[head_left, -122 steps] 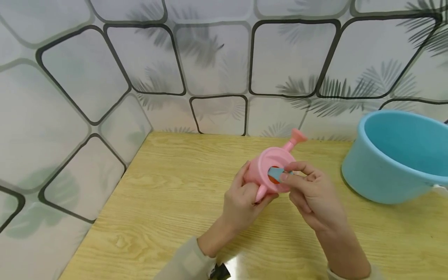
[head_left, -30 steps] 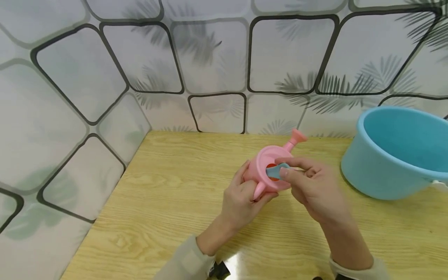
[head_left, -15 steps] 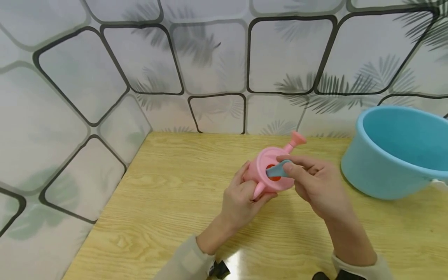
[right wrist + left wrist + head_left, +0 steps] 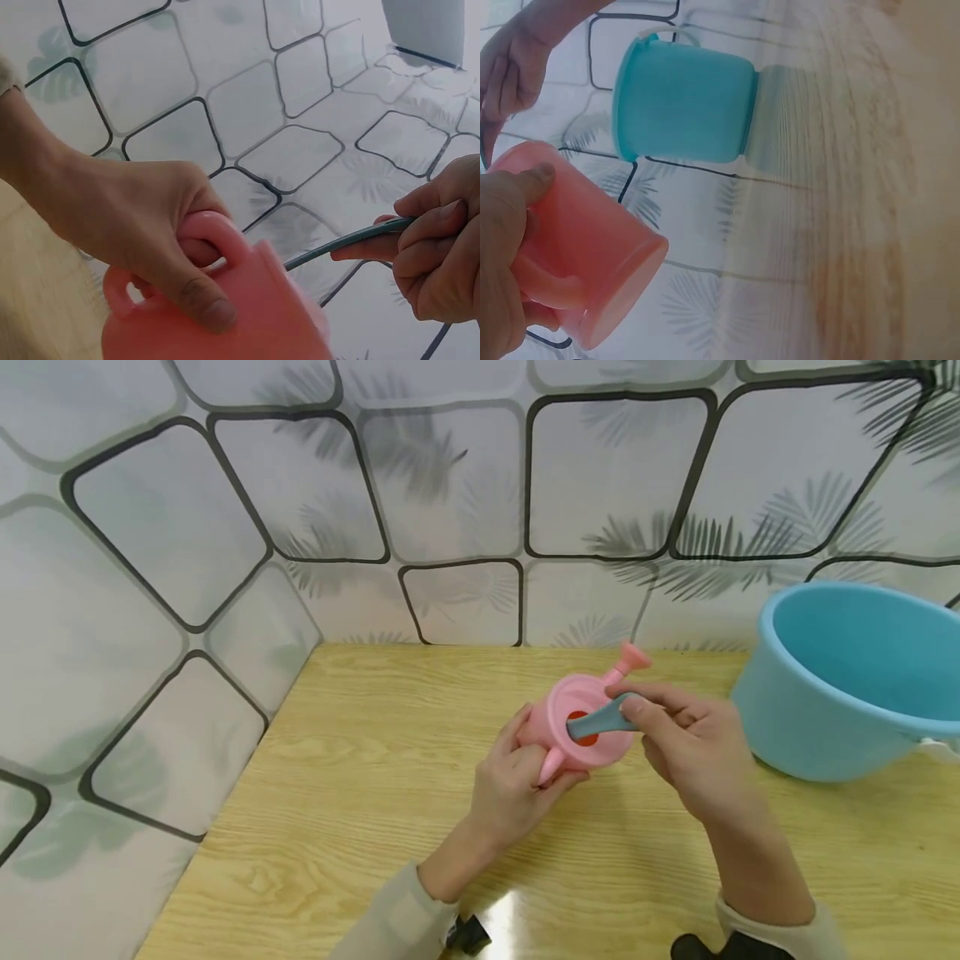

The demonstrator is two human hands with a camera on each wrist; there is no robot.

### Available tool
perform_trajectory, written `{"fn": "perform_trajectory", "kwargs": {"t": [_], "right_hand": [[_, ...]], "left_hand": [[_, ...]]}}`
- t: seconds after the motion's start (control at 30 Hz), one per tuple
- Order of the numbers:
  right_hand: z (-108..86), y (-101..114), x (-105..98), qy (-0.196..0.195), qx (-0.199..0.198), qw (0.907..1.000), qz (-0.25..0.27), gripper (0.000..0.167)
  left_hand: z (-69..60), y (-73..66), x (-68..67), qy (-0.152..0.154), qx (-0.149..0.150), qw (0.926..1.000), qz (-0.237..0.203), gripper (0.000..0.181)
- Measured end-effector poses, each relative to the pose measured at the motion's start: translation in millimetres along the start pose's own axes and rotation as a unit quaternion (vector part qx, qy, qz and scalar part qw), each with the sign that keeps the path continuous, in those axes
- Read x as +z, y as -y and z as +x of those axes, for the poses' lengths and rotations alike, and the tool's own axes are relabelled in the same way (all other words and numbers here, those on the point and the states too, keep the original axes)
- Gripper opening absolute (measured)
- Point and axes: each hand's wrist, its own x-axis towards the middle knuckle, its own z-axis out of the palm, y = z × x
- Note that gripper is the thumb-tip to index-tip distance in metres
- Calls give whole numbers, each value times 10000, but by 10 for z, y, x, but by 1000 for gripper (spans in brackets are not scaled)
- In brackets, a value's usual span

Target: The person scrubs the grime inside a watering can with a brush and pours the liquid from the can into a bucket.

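Above the tabletop point(image 4: 360, 760), toward its far edge and well in from its left edge: pink watering can point(image 4: 581, 693), raised clear of the surface, mouth tilted toward the head camera, spout point(image 4: 633, 656) directed to the far right. Gripped from the near left side by the left hand point(image 4: 510, 785), with fingers curled about body and handle point(image 4: 551, 766), thumb against the outer side. Opposite, at the right of the can: right hand point(image 4: 690, 743), pinching a blue-grey tool point(image 4: 603, 718) between thumb and forefinger. Lower end of the tool at the round opening in the recessed top; red patch point(image 4: 588, 740) visible there, of unclear nature; depth of insertion hidden. Farther right, near the far edge of the tabletop: light blue bucket point(image 4: 810, 727), upright, apart from the can, with a white fitting point(image 4: 937, 747) at the near right side. Along the far and left edges: wall covering point(image 4: 465, 485) with dark rounded outlines and grey leaf prints. Toward the near edge: pale sleeve point(image 4: 405, 906) on the left arm and a bright reflection point(image 4: 501, 914) on the wood grain.
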Motion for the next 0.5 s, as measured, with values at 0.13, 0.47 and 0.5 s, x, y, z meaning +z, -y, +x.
{"fn": "perform_trajectory", "kwargs": {"t": [0.13,0.47,0.5], "right_hand": [[-5,12,-15,-74,-212,9997,-2,17],[23,-9,0,-128,-316,9994,-65,18],[26,-10,-4,-128,-479,9988,-50,17]], "left_hand": [[2,5,6,94,-46,9999,-22,53],[3,-2,8,109,-78,9999,-94,50],[1,-1,7,121,-90,9998,-121,49]]}}
